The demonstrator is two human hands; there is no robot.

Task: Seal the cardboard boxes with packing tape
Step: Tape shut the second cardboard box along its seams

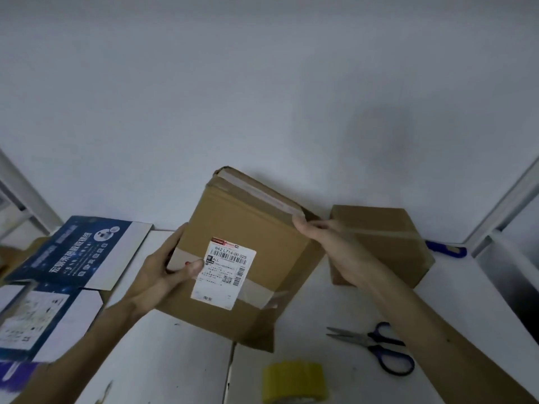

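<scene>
Looks like a small parcel-packing station in a plain office or stockroom. Backed by a bare white wall point(262, 83), with a white tabletop point(180, 345) built of flat panels butted together and white metal frame posts point(501, 199) at both sides. Points to shipping work: a brown cardboard box with a white barcode label point(253, 217) tilted up in the middle, a second brown cardboard box point(379, 237) taped shut just beside it on the right, a yellowish roll of packing tape point(293, 380) at the near edge, steel scissors with dark blue handles point(379, 348) lying near that roll. Adds flattened dark blue printed cartons point(78, 252) overlapping at the left. Also a small blue tool point(446, 249) by the right post, too blurred to identify.
</scene>
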